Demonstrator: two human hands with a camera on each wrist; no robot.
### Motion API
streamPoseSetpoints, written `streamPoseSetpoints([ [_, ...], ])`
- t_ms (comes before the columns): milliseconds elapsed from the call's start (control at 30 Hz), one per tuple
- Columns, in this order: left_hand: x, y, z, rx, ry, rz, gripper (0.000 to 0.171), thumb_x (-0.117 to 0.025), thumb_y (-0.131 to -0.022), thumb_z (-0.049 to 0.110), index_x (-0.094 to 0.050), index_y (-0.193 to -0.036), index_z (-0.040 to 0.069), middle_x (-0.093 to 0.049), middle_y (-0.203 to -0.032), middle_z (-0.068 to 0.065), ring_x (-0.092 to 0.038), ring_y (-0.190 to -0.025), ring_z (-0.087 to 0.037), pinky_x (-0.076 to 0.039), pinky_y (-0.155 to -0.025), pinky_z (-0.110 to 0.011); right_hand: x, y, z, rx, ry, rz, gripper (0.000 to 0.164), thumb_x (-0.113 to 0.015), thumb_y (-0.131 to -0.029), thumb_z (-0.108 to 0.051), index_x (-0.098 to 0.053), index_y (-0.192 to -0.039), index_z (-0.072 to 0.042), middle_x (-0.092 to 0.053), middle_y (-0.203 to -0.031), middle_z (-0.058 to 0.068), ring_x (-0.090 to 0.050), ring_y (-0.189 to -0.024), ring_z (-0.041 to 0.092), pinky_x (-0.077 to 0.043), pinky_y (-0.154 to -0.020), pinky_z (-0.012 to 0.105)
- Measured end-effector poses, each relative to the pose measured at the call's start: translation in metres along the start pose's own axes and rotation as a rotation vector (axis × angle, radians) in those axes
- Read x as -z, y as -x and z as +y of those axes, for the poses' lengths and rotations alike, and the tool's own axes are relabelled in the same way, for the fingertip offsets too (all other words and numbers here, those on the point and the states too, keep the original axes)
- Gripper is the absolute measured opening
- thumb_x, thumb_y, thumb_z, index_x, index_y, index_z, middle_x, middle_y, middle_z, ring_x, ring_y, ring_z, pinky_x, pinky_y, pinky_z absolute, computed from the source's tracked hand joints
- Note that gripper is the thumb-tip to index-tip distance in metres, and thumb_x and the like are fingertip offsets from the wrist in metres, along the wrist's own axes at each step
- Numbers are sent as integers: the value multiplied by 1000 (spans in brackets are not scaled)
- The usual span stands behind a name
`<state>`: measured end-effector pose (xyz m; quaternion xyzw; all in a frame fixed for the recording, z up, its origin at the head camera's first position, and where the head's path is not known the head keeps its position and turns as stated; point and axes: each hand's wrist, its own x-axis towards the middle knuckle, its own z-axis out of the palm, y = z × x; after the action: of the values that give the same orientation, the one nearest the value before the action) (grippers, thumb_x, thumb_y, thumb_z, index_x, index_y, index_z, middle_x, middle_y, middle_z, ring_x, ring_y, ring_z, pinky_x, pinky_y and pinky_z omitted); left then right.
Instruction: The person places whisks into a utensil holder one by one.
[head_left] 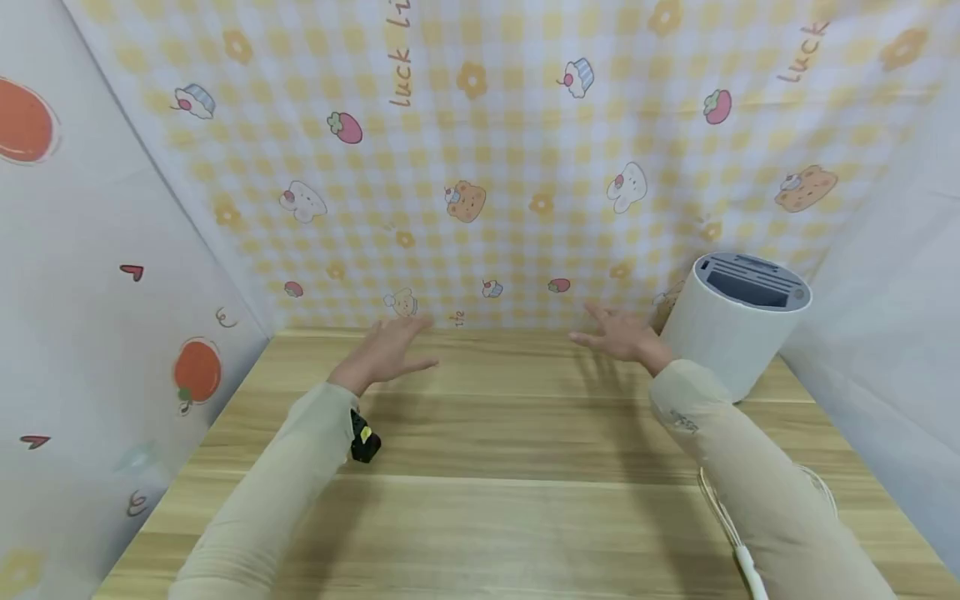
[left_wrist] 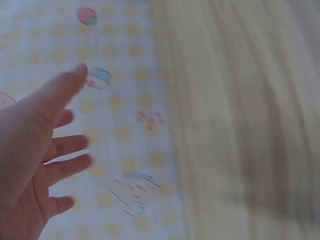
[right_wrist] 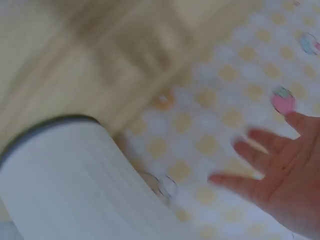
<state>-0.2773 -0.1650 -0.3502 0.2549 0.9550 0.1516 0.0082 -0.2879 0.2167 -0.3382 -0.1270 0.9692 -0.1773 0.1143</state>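
Both hands hover over the far part of the wooden table (head_left: 480, 433), apart from each other. My left hand (head_left: 384, 350) has its fingers extended and thumb out, holding nothing; the left wrist view shows the same hand (left_wrist: 30, 155) with spread fingers before the checked cloth. My right hand (head_left: 618, 333) is likewise spread and holds nothing. It is nearest to a white rounded holder (head_left: 727, 342) with a dark grey slotted top. In the right wrist view that holder (right_wrist: 80, 185) lies lower left, apart from the hand (right_wrist: 285, 170).
A yellow-checked cloth (head_left: 517, 167) with cartoon prints hangs behind the table. White cloth walls flank both sides. A white cord (head_left: 720, 508) with a white stick-like end (head_left: 750, 571) lies by the right forearm. A small black object (head_left: 366, 442) shows beside the left sleeve.
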Motion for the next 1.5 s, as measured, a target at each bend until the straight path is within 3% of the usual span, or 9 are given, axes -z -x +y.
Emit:
streamPoseSetpoints([
  [100, 10, -11, 20, -44, 102, -10, 53, -55, -91, 39, -47, -132, 6, -52, -128, -13, -49, -116, -29, -37, -98, -48, 19, 8, 2, 72, -34, 29, 76, -46, -91, -52, -24, -143, 0, -44, -128, 31, -44, -115, 46, -34, -91, 62],
  [200, 21, -23, 42, -60, 195, -28, 43, -54, -93, 33, -53, -127, 7, -61, -114, -11, -58, -102, -23, -47, -86, -40, 41, 21, 3, 121, -55, 67, 63, -50, -94, -38, -35, -135, 8, -53, -115, 33, -55, -102, 43, -45, -83, 52],
  [433, 36, -59, 97, -151, 248, -35, 36, -54, -93, 29, -57, -122, 7, -65, -103, -6, -60, -92, -15, -49, -81, -31, 91, 60, 12, 111, 1, 140, 60, -49, -94, -39, -40, -132, 6, -58, -108, 29, -56, -96, 42, -46, -77, 53],
  [600, 39, -88, 130, -223, 265, -37, 35, -54, -93, 29, -59, -120, 7, -66, -100, -5, -61, -87, -13, -49, -79, -27, 116, 84, 29, 80, -9, 185, 57, -49, -94, -38, -42, -132, 4, -55, -113, 32, -53, -102, 44, -45, -78, 54],
  [700, 37, -105, 148, -251, 307, -40, 34, -54, -93, 29, -60, -119, 7, -64, -106, -5, -60, -93, -13, -48, -82, -27, 127, 95, 45, 50, -18, 203, 58, -47, -94, -39, -41, -133, 4, -51, -117, 34, -49, -106, 46, -43, -80, 56],
  [1033, 22, -146, 200, -301, 362, -76, 33, -53, -94, 27, -60, -120, 7, -64, -107, -5, -59, -93, -12, -47, -79, -22, 148, 128, 97, -40, 14, 232, 58, -47, -95, -37, -38, -133, 6, -47, -120, 37, -48, -105, 49, -44, -76, 57],
  [1267, 13, -175, 227, -313, 401, -76, 30, -54, -94, 26, -61, -116, 8, -62, -110, -5, -56, -99, -13, -45, -83, -23, 151, 141, 124, -84, -27, 218, 60, -46, -96, -34, -34, -133, 11, -51, -113, 37, -57, -92, 43, -48, -74, 54],
  [1500, 7, -204, 253, -294, 408, -121, 30, -53, -94, 24, -60, -118, 7, -60, -114, -6, -55, -101, -15, -46, -82, -23, 150, 145, 143, -133, -65, 191, 60, -47, -96, -35, -35, -132, 11, -53, -112, 35, -59, -92, 40, -49, -74, 52],
])
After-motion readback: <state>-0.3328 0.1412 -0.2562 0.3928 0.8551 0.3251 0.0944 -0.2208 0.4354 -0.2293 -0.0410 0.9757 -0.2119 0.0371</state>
